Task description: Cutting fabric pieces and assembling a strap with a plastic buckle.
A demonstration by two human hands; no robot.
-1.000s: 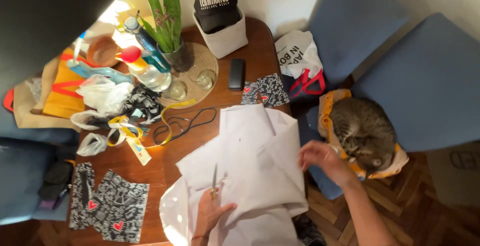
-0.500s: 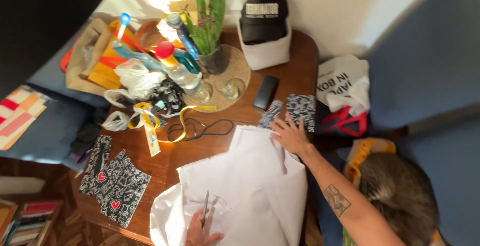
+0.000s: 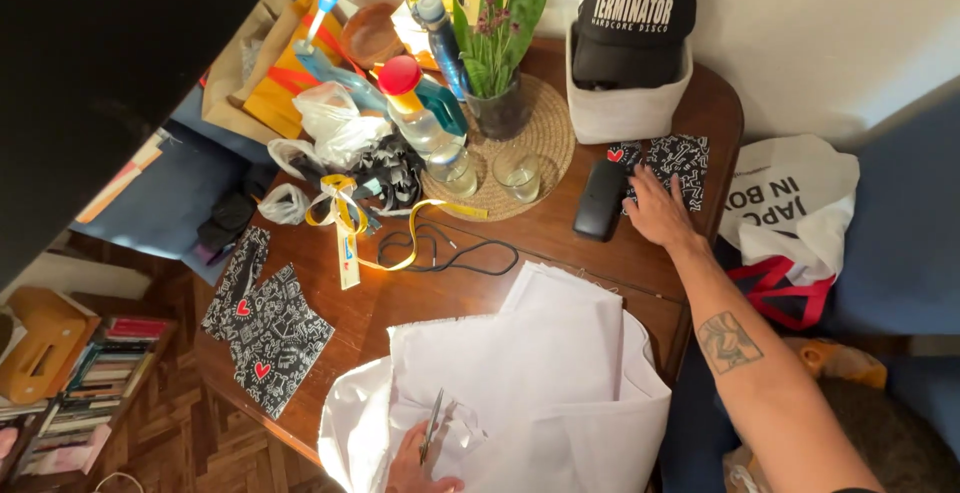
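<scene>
My right hand (image 3: pixel 660 211) reaches far across the wooden table (image 3: pixel 560 245) and lies flat on a black-and-white patterned cloth piece (image 3: pixel 678 161) with a red heart, just beside a black case (image 3: pixel 600 199). My left hand (image 3: pixel 418 465) is at the bottom edge, closed around a pair of scissors (image 3: pixel 432 425) whose blades point up over a large white fabric sheet (image 3: pixel 530 383). The white fabric covers the near part of the table and hangs over its front edge.
A potted plant (image 3: pixel 500 63), bottles (image 3: pixel 425 123) and a glass (image 3: pixel 520 175) crowd a woven mat. A white box holds a black cap (image 3: pixel 630 15). Two patterned cloth pieces (image 3: pixel 268 323), a black cord (image 3: pixel 450 251), yellow tape measure (image 3: pixel 345 223) and plastic bags lie left. A tote bag (image 3: pixel 790 215) hangs right.
My right hand left the white fabric and stretched forward to the patterned cloth at the table's far right. The camera view swung along with it. The left hand kept the scissors.
</scene>
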